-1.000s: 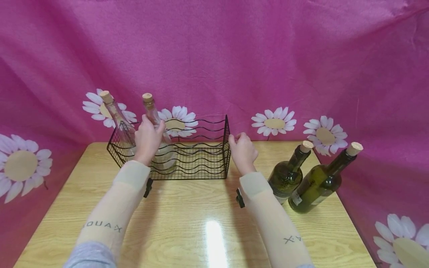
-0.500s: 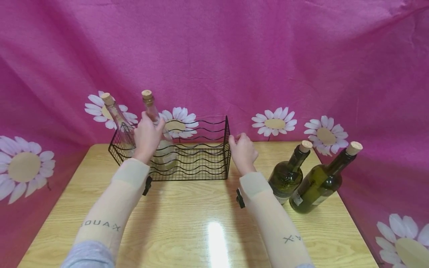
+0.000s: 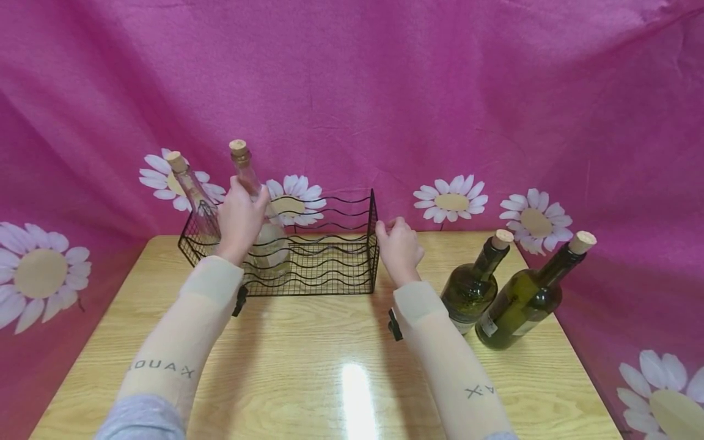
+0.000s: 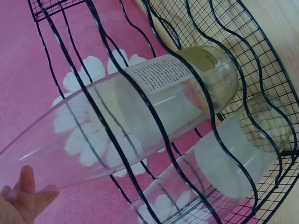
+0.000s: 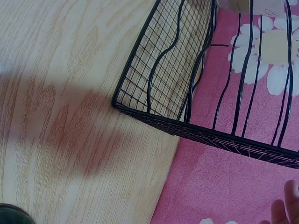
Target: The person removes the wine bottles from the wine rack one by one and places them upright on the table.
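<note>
My left hand (image 3: 240,215) grips the neck of a clear corked glass bottle (image 3: 269,241) inside a black wire rack (image 3: 330,266). In the left wrist view the bottle's lower part (image 4: 175,105), with a printed back label, shows behind the wavy wires. A second clear corked bottle (image 3: 194,189) leans in the rack's left end, partly hidden by my left hand. At the rack's right end my right hand (image 3: 400,247) holds the upper part of the mesh side panel (image 3: 371,244) with curled fingers. Only some fingertips (image 5: 290,198) of that hand show in the right wrist view.
Two dark green corked bottles (image 3: 470,293) stand at the right of the wooden table (image 3: 297,354), beside my right forearm. A pink cloth (image 3: 352,91) with white daisies hangs behind the table and along its sides.
The clear bottle in my left hand has risen a little and shifted slightly left, the hand moving with it. My right hand stays at the rack's right end.
</note>
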Motion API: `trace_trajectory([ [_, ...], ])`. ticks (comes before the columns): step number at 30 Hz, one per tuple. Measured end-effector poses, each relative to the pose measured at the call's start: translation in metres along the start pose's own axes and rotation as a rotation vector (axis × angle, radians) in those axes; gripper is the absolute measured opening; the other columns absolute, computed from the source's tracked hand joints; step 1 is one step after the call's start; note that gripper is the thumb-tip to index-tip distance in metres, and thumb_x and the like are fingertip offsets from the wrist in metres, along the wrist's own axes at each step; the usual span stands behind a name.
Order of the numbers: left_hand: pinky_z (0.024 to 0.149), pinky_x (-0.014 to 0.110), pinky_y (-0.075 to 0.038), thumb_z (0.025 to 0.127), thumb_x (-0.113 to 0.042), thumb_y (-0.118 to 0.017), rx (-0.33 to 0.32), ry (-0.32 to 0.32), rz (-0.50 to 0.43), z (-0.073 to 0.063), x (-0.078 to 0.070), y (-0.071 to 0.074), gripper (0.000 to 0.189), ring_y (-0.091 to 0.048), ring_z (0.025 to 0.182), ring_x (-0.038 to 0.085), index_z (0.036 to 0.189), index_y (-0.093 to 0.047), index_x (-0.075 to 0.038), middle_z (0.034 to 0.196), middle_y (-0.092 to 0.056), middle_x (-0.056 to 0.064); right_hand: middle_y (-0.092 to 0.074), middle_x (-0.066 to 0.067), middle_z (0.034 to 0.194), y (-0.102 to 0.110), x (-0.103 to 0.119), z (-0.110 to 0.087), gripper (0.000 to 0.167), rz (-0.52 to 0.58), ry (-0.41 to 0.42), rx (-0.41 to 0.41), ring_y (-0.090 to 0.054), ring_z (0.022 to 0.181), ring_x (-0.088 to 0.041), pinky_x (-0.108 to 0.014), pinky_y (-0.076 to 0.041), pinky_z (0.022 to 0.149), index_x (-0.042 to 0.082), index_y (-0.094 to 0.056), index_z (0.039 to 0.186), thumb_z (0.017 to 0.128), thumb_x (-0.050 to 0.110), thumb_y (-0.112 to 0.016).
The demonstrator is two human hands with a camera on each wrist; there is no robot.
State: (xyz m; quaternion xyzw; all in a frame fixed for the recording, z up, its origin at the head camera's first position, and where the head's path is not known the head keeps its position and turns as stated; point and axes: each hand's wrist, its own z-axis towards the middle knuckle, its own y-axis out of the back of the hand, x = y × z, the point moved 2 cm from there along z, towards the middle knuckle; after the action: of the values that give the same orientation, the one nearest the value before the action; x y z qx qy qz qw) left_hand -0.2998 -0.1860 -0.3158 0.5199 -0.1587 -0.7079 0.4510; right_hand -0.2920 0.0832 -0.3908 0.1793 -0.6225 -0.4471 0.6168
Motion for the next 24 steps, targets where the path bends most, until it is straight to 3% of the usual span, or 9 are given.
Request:
trace_trajectory([
  [24,0.066,0.049,-0.043,0.089,-0.038,-0.047,-0.003,-0.032,-0.018,0.0026,-0.0096,0.0107,0.043,-0.056,0.075,0.040,0.107,-0.043,0.001,0.087,-0.059,0.021,-0.059,-0.002,0.084,-0.0002,0.0007,-0.0004,0.037,0.008,-0.002,0.010,-0.056,0.085,-0.025,-0.044,-0.040,0.070,0.014,-0.057,0.100,0.088,0.045,-0.042],
])
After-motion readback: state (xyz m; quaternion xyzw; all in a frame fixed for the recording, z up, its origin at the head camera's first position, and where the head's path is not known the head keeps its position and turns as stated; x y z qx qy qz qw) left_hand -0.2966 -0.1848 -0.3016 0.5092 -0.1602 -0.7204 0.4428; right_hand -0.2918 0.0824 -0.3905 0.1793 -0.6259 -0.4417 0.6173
